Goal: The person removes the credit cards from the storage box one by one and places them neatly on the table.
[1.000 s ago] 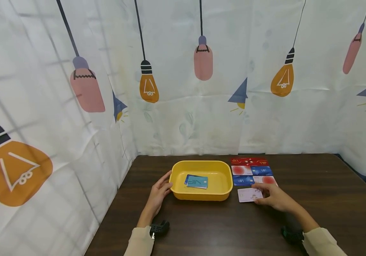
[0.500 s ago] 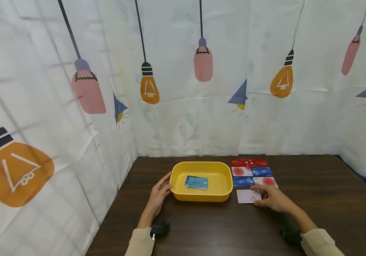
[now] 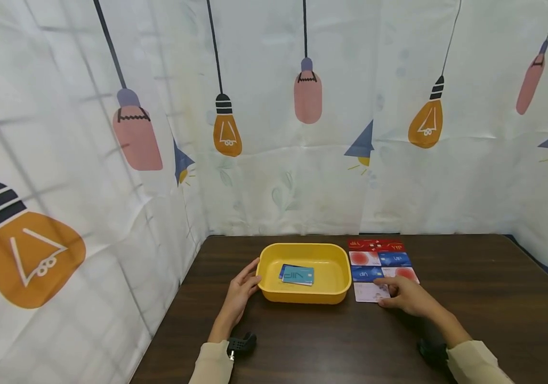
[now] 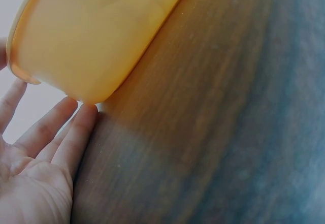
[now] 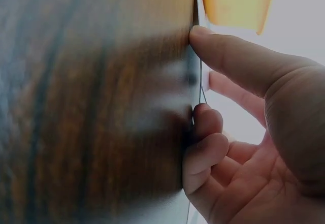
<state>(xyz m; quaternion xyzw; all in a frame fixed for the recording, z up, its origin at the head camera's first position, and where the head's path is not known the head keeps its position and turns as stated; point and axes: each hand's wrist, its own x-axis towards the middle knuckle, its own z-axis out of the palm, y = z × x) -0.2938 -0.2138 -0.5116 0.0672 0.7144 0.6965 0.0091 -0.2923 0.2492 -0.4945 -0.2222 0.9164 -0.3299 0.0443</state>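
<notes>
Pinching 1 thin rectangular card (image 3: 369,292), the right fingers (image 3: 392,280) touch wood-grained tabletop (image 3: 303,341).

blue card (image 3: 281,273): mostly hidden by teal card (image 3: 299,276) | pale card (image 3: 368,292): end behind right fingers (image 3: 390,281)

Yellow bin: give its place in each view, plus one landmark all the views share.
Head: yellow bin in the lower half, slightly right of center.
Left wrist: yellow bin at the top left, cut by the top edge.
Right wrist: yellow bin at the top, right of center, partly out of frame.
Shared landmark: the dark wood tabletop.
</notes>
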